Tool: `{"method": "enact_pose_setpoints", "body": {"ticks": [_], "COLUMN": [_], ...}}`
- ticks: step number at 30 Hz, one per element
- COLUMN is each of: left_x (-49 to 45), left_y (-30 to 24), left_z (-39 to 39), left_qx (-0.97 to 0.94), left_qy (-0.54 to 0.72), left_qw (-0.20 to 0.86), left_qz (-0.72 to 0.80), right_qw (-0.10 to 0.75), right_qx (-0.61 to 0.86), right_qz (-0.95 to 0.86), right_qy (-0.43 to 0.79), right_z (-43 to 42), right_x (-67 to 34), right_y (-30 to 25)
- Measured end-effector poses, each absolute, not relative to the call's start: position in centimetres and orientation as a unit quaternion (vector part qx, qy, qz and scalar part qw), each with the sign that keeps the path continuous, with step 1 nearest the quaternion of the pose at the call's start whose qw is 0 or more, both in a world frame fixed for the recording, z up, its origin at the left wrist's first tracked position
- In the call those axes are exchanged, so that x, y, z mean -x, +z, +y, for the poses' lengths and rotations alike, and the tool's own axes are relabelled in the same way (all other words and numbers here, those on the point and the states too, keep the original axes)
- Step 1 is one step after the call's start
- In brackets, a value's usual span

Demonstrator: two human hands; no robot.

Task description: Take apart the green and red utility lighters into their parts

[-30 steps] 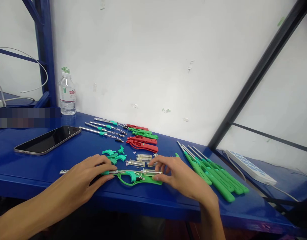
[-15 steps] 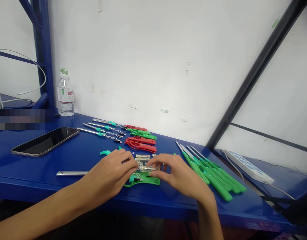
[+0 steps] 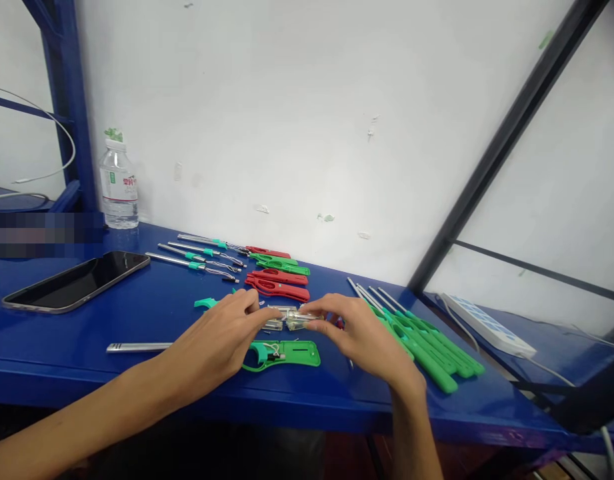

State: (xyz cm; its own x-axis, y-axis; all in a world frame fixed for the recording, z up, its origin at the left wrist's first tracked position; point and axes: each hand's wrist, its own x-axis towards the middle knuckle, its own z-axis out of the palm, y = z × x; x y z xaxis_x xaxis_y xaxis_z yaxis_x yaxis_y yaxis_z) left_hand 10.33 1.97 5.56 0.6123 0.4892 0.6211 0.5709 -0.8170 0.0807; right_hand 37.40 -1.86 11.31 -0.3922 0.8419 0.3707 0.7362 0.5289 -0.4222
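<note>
Both hands meet over a small clear gas cartridge [image 3: 297,319], lifted just above the blue bench [image 3: 137,313]. My left hand [image 3: 221,337] pinches its left end with fingertips together. My right hand [image 3: 359,333] pinches the right end. Below them lies an open green lighter shell [image 3: 291,353] with a teal trigger and wires, its metal tube [image 3: 137,347] pointing left. More clear cartridges [image 3: 277,311] lie just behind the fingers, and a teal trigger piece [image 3: 205,303] shows left of my left hand.
Behind lie red and green lighter shells [image 3: 279,283] and metal tubes with teal collars [image 3: 197,257]. Several finished green lighters [image 3: 421,340] lie at right. A phone [image 3: 77,280] lies at left, a water bottle [image 3: 118,187] by the wall, a power strip [image 3: 487,325] at far right.
My left hand slid right from the tube to the middle. Both hands lifted the clear cartridge off the green shell, which now lies uncovered. The view drifted slightly.
</note>
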Motion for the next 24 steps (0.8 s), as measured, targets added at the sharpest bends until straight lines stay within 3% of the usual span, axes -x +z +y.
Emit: {"method": "enact_pose_setpoints", "body": {"ticks": [4,16,24], "left_x": [-10.4,-10.4,-10.1], "left_y": [5.6,5.2,6.6], "left_z": [1.9,2.2,1.7], "left_qx": [0.895,0.881,0.872], "left_qy": [-0.325,-0.395,-0.39], "left_qw": [0.018,0.077,-0.11], "left_qz": [-0.305,-0.247,-0.274], "right_qw": [0.27,0.265,0.271], "right_qx": [0.467,0.446,0.42], "right_qz": [-0.834,-0.84,-0.852], "right_qy": [0.118,0.157,0.156], "right_z": [-1.8,-2.1,-2.0], "right_x": [-37.0,-36.3,-36.2], "right_y": [11.2,11.3,11.2]}}
